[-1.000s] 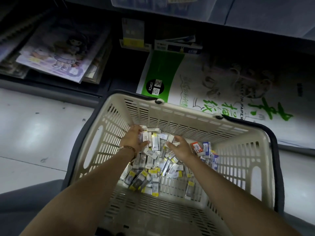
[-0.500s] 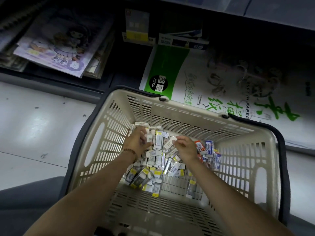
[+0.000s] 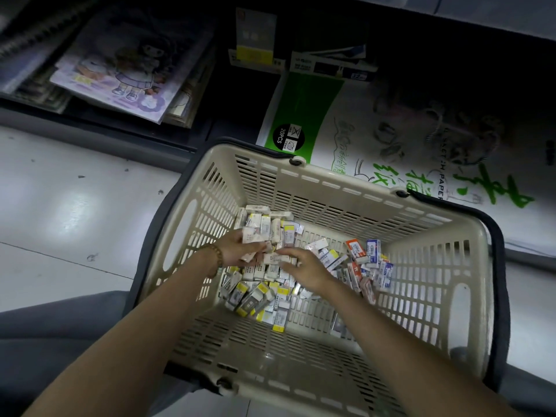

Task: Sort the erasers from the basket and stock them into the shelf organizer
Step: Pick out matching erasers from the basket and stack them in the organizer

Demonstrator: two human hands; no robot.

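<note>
In the basket (image 3: 331, 182) on the shop floor, the erasers (image 3: 272, 270) lie in a loose heap against the far-left corner and across the middle of its bottom, and both hands are down among them. The left hand (image 3: 236, 249) has its fingers curled round a small bunch of white erasers, gathered against the palm. The right hand (image 3: 307, 267) reaches toward it with fingers stretched fairly straight, tips on a white eraser just beside the left hand; the thumb is hidden, so I cannot tell whether it pinches that piece or only touches it.

This looks like the sorting step: picking one kind out of the mix and collecting it in the left hand. Nothing is stocked yet as far as can be seen (the shelf organizer is not in view). The next move calls for a clean pinch on a single matching eraser, passing it into the left hand without spilling the bunch.

Counted: one basket, two hands, one bead bracelet (image 3: 217, 256) on the left wrist. The erasers run to several dozen, too jumbled for an exact count; roughly a dozen red and blue ones (image 3: 373, 251) sit apart on the right, the rest white, many with yellow ends
</note>
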